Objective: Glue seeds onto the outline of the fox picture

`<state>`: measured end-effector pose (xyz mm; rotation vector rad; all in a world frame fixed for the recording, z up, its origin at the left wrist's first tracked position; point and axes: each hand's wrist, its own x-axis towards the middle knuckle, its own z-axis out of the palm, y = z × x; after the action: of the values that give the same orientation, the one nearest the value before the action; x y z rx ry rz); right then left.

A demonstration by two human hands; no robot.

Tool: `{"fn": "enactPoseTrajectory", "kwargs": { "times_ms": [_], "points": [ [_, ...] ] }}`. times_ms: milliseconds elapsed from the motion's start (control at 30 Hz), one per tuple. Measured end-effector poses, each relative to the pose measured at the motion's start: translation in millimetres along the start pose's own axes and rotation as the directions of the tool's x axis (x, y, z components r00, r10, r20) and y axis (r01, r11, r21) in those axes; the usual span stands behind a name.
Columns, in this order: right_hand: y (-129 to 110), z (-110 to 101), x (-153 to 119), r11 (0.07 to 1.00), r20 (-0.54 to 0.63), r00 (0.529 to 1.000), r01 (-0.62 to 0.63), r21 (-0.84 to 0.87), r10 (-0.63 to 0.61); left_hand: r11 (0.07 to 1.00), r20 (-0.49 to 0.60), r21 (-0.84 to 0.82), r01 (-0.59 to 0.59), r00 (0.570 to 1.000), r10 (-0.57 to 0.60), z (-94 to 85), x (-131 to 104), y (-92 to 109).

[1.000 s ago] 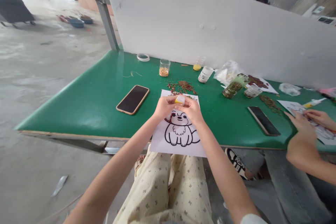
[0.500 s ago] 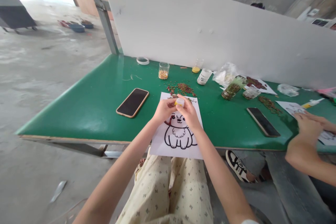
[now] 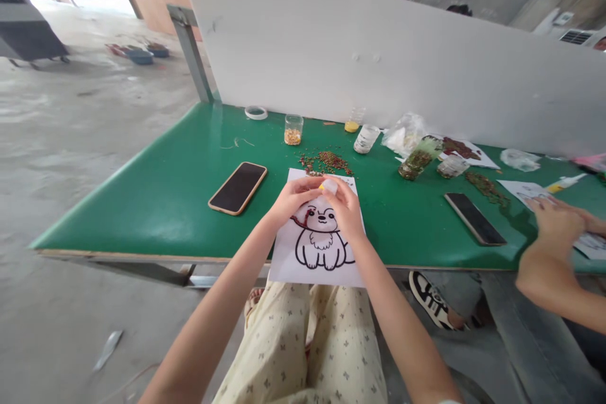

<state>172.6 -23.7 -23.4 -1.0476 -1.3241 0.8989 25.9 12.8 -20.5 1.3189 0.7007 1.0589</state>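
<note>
On the green table lies a white sheet (image 3: 284, 259) printed with a black outline drawing of a seated puppy-like animal; dark red bits run along a line at its head. Over the sheet's upper part, my right hand (image 3: 344, 205) grips a small white and yellow glue bottle (image 3: 330, 186), its pale end towards me. My left hand (image 3: 296, 197) meets it from the other side, fingers curled in against the bottle. The nozzle end is hidden by my hands. Just beyond the sheet is a loose heap of red and green beans (image 3: 331, 161).
A phone (image 3: 238, 187) lies left of the sheet, another phone (image 3: 475, 219) to the right. Behind stand a cup of corn kernels (image 3: 293, 130), a white-labelled jar (image 3: 366, 139) and a tipped green jar (image 3: 419, 159). A co-worker's hands (image 3: 558, 214) rest on another sheet near a glue bottle (image 3: 565, 183).
My hands have turned a little around the glue bottle, so less of its yellow part shows. The left fingers reach further over the sheet. The view has shifted slightly.
</note>
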Motion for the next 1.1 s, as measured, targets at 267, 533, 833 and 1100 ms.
{"fn": "enactPoseTrajectory", "kwargs": {
  "times_ms": [267,533,833,1100],
  "points": [
    [-3,-8,4,0.994,-0.1,0.992,0.071,-0.085,-0.08,0.981,-0.174,0.193,-0.006,0.984,0.04,-2.2,2,-4],
    [-4,-19,11,0.99,-0.204,0.971,0.108,-0.093,-0.125,0.763,0.043,0.62,-0.185,0.978,0.203,0.8,3,-9],
    [-4,-21,14,0.991,-0.221,0.967,0.118,-0.061,-0.129,0.726,0.121,0.644,-0.241,0.969,0.214,-0.1,4,-15],
    [-2,-20,15,0.989,-0.22,0.964,0.135,-0.067,-0.147,0.728,0.163,0.626,-0.278,0.96,0.227,-0.1,5,-16]
  ]
}}
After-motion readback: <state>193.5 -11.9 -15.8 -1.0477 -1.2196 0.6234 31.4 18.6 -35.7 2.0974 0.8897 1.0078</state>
